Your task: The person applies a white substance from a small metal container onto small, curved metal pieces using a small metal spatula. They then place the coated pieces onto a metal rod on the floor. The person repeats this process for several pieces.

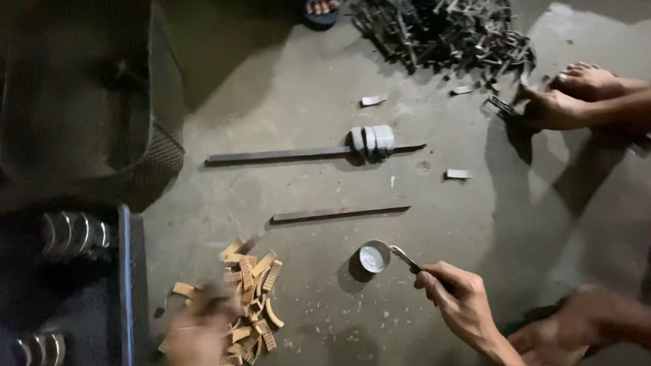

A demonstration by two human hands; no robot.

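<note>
A concrete floor (299, 82) is carrying everything here, with a dark mesh basket (88, 105) sitting at its far left and a heap of dark metal scraps (443, 24) lying at the top. Two long metal bars are lying across the middle, the upper bar (280, 156) bearing three pale curved pieces (372, 139), the lower bar (340, 214) lying bare. A pile of tan curved pieces (251, 300) is resting near the bottom; the left hand (197, 339) is hovering over it, blurred, so its grip cannot be told. The right hand (458, 298) is pinching a thin metal tool (404, 258), whose tip is touching a small round tin (373, 257).
</note>
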